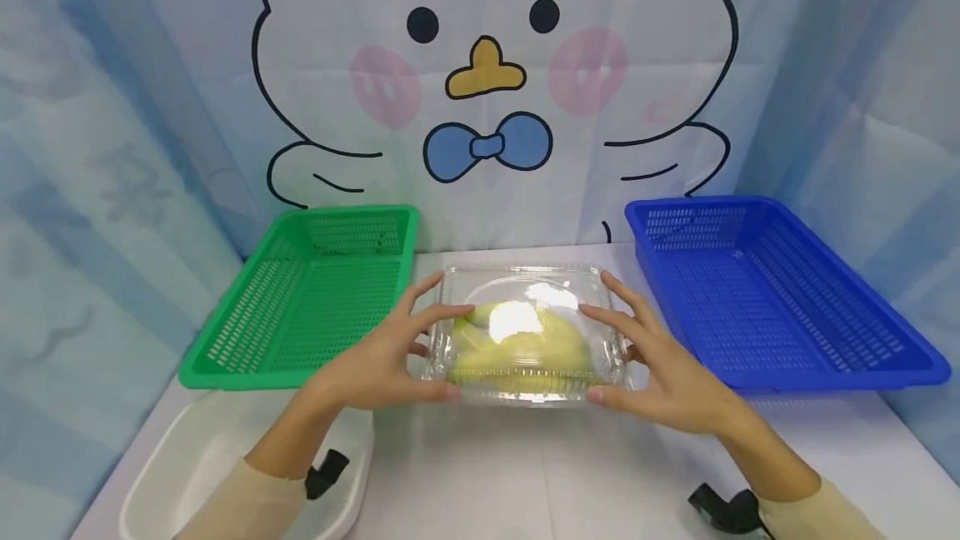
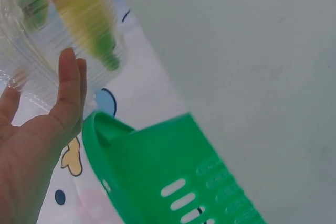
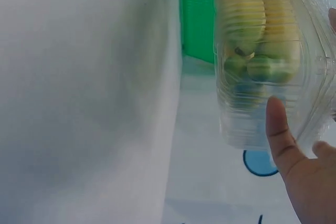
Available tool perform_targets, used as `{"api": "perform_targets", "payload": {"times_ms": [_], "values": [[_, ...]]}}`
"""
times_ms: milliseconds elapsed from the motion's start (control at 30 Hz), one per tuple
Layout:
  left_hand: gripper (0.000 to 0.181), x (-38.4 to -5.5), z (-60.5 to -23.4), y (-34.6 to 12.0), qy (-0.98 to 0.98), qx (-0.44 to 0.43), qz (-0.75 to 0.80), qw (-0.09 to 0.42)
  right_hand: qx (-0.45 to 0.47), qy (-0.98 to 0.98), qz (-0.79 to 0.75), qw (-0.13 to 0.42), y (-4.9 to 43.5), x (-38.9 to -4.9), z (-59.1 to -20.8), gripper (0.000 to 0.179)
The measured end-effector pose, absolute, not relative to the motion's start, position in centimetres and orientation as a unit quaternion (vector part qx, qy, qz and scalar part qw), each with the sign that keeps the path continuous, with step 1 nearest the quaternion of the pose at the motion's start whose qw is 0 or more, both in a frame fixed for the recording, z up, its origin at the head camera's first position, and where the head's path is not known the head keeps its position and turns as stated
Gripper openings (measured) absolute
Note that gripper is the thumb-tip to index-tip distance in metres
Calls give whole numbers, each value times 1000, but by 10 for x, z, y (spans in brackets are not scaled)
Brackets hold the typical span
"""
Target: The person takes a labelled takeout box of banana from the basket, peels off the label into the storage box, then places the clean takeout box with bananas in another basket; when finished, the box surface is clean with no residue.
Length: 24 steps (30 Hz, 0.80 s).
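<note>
A clear plastic clamshell box [image 1: 517, 273] is held between both hands, lid closed, close over the white table in the middle. Inside lie yellow fruits [image 1: 536, 352] with green ends, which look like bananas; glare on the lid hides part of them. My left hand [image 1: 390, 348] grips the box's left side, thumb along the near edge and fingers spread over the lid. On the right side my right hand [image 1: 660, 361] mirrors that grip. The right wrist view shows the thumb [image 3: 278, 124] against the ribbed wall and a gap between box and table.
A green slotted basket [image 1: 315, 315] stands left of the box, and a blue basket [image 1: 757, 307] stands to the right. At the near left, under the left forearm, is a white basin [image 1: 360, 465]. Behind the white table [image 1: 465, 482] hangs a printed curtain [image 1: 487, 215].
</note>
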<state>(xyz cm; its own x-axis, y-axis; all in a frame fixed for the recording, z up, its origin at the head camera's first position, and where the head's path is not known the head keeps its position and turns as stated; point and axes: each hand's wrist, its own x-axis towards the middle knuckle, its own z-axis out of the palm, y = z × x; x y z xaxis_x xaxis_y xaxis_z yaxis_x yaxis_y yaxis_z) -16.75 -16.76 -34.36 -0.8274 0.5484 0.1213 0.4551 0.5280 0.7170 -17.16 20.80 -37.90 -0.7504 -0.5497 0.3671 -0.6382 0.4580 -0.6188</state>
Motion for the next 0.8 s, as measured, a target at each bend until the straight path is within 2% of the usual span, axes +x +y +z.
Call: {"api": "perform_targets", "payload": {"times_ms": [400, 800], "values": [[81, -167, -318, -204, 867, 298, 399, -11, 364, -852, 371, 70, 173, -186, -343, 87], [74, -178, -306, -249, 875, 238, 420, -29, 365, -832, 414, 63, 111, -217, -333, 82]]}}
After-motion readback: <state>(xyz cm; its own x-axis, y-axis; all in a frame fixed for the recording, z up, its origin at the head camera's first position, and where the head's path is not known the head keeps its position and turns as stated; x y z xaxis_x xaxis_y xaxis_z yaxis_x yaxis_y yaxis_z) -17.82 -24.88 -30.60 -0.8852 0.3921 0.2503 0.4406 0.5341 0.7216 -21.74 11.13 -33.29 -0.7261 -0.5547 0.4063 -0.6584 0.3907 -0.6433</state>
